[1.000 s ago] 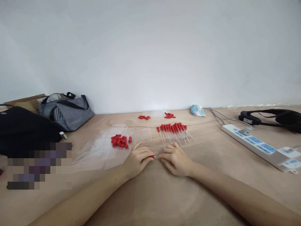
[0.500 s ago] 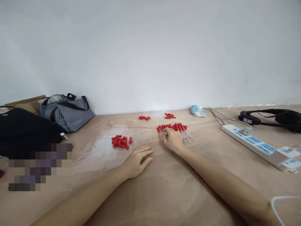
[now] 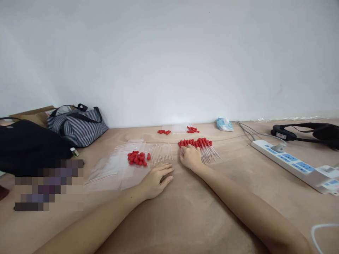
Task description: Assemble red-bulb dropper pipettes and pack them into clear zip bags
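We have the right hand (image 3: 191, 157) at the left end of the row of red-topped droppers (image 3: 204, 143), fingers curled down over them; can't tell if it grips one. Our left hand (image 3: 155, 180) lies open on the table (image 3: 159, 229), thumb apart from fingers, nothing visible in it. Just beyond it we see loose clear tubes (image 3: 162, 153) in a row; red bulbs (image 3: 137, 158) sit left of those on a plastic bag (image 3: 129, 181).

The red bulbs (image 3: 136, 159) look smooth and rubbery, the thin tubes (image 3: 161, 153) smooth and see-through. The striped bag (image 3: 82, 129) looks like cloth; the power strip (image 3: 292, 164), smooth plastic.
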The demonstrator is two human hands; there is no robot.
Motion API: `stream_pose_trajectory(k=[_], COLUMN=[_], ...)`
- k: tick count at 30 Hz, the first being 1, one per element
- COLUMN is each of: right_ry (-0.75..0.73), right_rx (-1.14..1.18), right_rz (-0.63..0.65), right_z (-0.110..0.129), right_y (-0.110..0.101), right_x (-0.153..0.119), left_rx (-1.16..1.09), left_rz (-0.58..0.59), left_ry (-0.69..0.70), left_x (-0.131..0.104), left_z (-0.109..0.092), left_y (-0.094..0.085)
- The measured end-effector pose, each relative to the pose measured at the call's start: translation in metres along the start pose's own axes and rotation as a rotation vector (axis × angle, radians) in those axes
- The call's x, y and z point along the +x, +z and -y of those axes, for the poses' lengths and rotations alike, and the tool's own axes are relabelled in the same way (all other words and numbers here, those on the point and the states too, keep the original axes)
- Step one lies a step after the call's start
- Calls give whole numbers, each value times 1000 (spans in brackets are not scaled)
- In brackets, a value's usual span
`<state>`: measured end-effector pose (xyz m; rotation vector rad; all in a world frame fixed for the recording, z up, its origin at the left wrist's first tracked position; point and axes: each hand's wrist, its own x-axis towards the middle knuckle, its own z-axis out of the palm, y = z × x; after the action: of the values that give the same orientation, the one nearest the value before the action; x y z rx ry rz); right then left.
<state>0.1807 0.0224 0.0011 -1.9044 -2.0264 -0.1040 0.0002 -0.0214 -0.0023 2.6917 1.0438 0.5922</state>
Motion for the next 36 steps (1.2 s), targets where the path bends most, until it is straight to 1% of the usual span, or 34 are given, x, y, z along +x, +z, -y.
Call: stream_pose_trajectory(k=[5,7,8,10,12,13,15,16,19,21,24,28,30,32,34,36], right_ry=[-18,-37,-38,-15,27,50,90,109,151,163,163,156,145,127,86,8], right_rx=[-11,6,13,21,26,31,44,51,65,68,71,73,75,73,75,100], right_rz=[-36,-46,-44,-21,11,26,51,67,122,146,162,169,162,138,74,-7], right_z=[3,10,14,23,32,37,43,46,50,51,52,53,53,51,44,32], right_y=[-2,-2,-2,0,3,4,6,6,6,6,7,8,7,4,1,0], right_x=[-1,1,3,7,12,14,19,22,27,29,32,32,30,26,18,7], left_rx=[13,49,94,249,447,529,637,668,686,676,686,737,727,652,526,397], left_rz=[-4,-35,-74,-201,-334,-373,-396,-388,-344,-334,-350,-402,-418,-400,-365,-307], left_ry=[9,5,-17,-106,-226,-279,-370,-401,-438,-440,-440,-408,-321,-202,-115,-71], left_x=[0,1,2,4,6,6,6,6,4,4,4,6,7,8,7,6], left_z=[-1,-3,-3,0,8,14,26,32,43,46,47,39,30,18,6,-3], left_y=[2,1,-1,-9,-19,-25,-34,-36,-37,-35,-33,-38,-38,-34,-27,-19])
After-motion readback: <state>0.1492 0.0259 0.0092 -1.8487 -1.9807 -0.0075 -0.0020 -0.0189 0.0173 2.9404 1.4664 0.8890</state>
